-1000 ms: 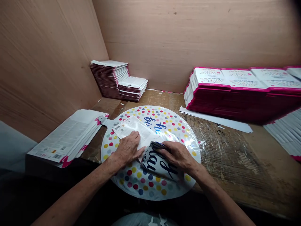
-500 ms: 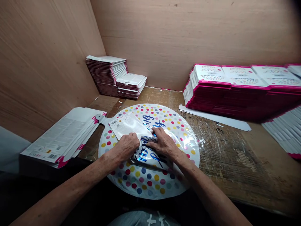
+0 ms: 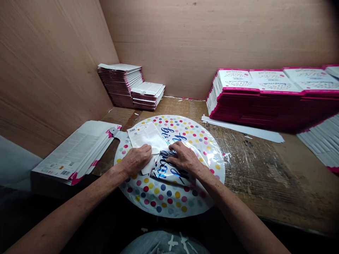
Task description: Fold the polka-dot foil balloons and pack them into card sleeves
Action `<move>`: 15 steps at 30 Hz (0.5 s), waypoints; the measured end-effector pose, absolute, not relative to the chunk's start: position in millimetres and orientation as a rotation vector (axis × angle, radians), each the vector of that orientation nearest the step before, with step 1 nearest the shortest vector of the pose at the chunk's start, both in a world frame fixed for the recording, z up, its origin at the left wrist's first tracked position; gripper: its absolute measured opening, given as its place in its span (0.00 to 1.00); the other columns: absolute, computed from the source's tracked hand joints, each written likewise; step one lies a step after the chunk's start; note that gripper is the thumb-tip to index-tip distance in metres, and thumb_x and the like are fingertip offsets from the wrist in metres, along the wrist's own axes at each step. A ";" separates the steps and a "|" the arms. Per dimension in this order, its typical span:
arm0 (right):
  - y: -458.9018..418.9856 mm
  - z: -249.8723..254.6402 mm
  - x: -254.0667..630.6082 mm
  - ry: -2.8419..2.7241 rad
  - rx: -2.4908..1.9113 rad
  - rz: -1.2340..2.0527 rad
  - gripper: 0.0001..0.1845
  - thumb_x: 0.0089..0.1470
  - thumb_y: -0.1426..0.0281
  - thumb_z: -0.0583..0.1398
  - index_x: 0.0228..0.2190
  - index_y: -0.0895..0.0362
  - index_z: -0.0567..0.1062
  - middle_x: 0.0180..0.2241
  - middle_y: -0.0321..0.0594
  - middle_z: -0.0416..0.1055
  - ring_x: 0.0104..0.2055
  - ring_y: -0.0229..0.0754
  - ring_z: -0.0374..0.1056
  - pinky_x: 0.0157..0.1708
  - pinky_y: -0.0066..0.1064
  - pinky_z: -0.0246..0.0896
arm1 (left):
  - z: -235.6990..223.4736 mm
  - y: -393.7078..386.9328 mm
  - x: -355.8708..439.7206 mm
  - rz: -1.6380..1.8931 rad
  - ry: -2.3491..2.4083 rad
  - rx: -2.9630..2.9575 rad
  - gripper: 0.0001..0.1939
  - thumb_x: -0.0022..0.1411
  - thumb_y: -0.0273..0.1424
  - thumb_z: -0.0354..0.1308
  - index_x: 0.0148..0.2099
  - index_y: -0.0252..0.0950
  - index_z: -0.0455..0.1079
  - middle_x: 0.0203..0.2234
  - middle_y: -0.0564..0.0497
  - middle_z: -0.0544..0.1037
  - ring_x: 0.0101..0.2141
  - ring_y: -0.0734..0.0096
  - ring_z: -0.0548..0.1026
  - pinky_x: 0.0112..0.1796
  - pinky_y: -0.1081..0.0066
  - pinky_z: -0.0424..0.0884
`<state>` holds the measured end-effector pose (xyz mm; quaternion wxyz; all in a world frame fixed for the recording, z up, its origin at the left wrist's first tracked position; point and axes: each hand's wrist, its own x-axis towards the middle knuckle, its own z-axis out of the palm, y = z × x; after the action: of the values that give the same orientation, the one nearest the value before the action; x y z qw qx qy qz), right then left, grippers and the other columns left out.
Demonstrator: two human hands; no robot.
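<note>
A round foil balloon (image 3: 172, 204) with coloured dots and blue "happy birthday" lettering lies flat in front of me, its tail pointing left. On its left part rests a white printed card sleeve (image 3: 145, 135) with small text and a barcode. My left hand (image 3: 137, 159) is closed on the sleeve's near end, where a white flap sticks out under the fingers. Over the blue lettering, my right hand (image 3: 184, 157) has its thumb and fingers bent in, gripping the shiny foil at the balloon's middle. A straight crease crosses the foil below both hands.
Printed sleeves are piled at the left (image 3: 66, 151). Two more stacks (image 3: 120, 84) stand in the back left corner. At the back right sits a long pink-edged row of sleeves (image 3: 259, 106), with white card strips (image 3: 243, 130) before it. Wooden panels (image 3: 169, 42) enclose the table.
My left hand has shifted slightly left and up, and a white flap now shows beneath it. The sleeve has moved a little right. My right hand stays almost in place.
</note>
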<state>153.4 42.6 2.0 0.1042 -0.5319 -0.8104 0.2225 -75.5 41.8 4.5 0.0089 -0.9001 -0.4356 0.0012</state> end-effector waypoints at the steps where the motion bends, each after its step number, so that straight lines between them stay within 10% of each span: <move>1: 43.2 1.8 151.9 -2.385 -1.565 0.659 0.15 0.56 0.62 0.64 0.43 0.54 0.70 0.48 0.42 0.65 0.44 0.43 0.66 0.38 0.30 0.58 | 6.8 41.7 -73.1 0.110 -1.330 -2.799 0.10 0.65 0.21 0.46 0.38 0.32 0.69 0.36 0.42 0.74 0.38 0.62 0.74 0.34 0.68 0.74; 15: 39.9 7.0 142.3 -2.376 -1.431 0.776 0.11 0.59 0.65 0.62 0.41 0.55 0.68 0.49 0.43 0.65 0.47 0.42 0.65 0.42 0.30 0.59 | 23.9 43.9 -64.7 0.531 -1.355 -2.707 0.14 0.63 0.19 0.45 0.41 0.28 0.73 0.36 0.39 0.76 0.33 0.60 0.78 0.30 0.67 0.73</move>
<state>142.3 39.9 7.0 0.1303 -0.4925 -0.8180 0.2671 -64.7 43.9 23.9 0.0340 -0.8803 -0.4406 0.1726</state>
